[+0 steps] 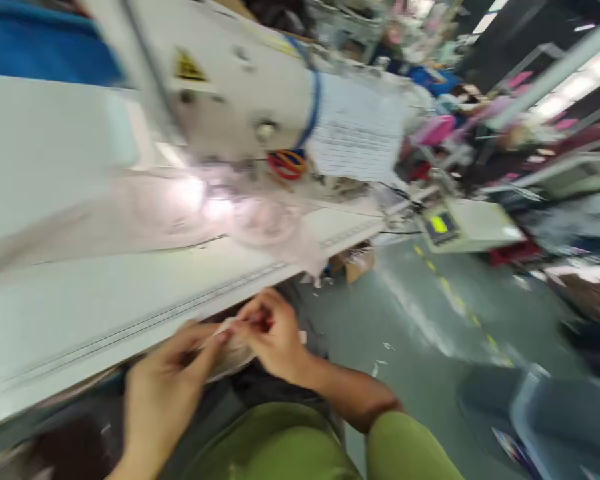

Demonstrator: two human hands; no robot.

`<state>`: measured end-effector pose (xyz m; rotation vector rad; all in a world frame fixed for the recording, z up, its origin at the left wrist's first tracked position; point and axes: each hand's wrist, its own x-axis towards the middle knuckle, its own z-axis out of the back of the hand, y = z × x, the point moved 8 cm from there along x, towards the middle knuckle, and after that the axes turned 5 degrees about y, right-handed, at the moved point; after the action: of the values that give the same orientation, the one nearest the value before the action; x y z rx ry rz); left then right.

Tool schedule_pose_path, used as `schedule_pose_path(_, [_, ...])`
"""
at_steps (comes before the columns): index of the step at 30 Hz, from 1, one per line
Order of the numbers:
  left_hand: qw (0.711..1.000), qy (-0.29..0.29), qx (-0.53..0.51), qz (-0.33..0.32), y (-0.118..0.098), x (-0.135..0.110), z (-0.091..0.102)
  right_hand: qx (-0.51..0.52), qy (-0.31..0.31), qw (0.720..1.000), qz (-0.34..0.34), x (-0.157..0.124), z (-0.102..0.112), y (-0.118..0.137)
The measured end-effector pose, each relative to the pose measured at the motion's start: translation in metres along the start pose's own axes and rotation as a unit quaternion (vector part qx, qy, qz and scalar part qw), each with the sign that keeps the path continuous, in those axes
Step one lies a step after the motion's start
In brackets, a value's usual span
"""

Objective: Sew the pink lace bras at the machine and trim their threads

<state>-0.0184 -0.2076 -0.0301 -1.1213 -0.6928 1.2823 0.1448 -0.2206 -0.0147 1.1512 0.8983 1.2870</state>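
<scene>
My left hand (pixel 165 390) and my right hand (pixel 275 337) meet just below the front edge of the white sewing table (pixel 80 313). Both pinch a small pale piece of fabric (pixel 230 350) between fingertips. Something small and red shows at my right fingertips; motion blur hides what it is. On the table lies a sheer pinkish-white fabric (pixel 260 223) under the white sewing machine (pixel 240 87). My green sleeves show at the bottom.
A printed paper sheet (pixel 355 130) hangs on the machine, with red-orange scissor handles (pixel 286 163) beside it. A control box with a lit green screen (pixel 443 225) stands right of the table. Grey floor with a yellow line, scraps and other workstations lie to the right.
</scene>
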Motion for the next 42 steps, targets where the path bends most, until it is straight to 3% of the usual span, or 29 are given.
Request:
schedule_pose_path(3, [0.996, 0.004, -0.086, 0.014, -0.005, 0.002, -0.006, 0.021, 0.042, 0.999, 0.000, 0.003, 0.008, -0.004])
schedule_pose_path(7, [0.977, 0.029, -0.204, 0.049, 0.004, 0.009, -0.009, 0.023, 0.169, 0.985, -0.002, 0.016, 0.005, -0.008])
schedule_pose_path(12, [0.965, 0.043, -0.255, 0.053, 0.003, 0.003, -0.009, -0.022, 0.275, 0.960, -0.043, 0.014, -0.003, -0.005])
schedule_pose_path(22, [0.981, 0.054, -0.184, 0.004, -0.006, 0.006, -0.006, -0.004, 0.286, 0.958, -0.033, 0.015, -0.014, -0.001])
schedule_pose_path(35, [0.982, 0.070, -0.175, 0.005, -0.009, 0.005, -0.005, 0.054, 0.275, 0.957, -0.068, 0.015, -0.021, -0.005])
schedule_pose_path(42, [0.978, 0.077, -0.192, 0.014, -0.004, 0.005, -0.007, 0.073, 0.328, 0.936, -0.104, 0.013, -0.022, -0.012])
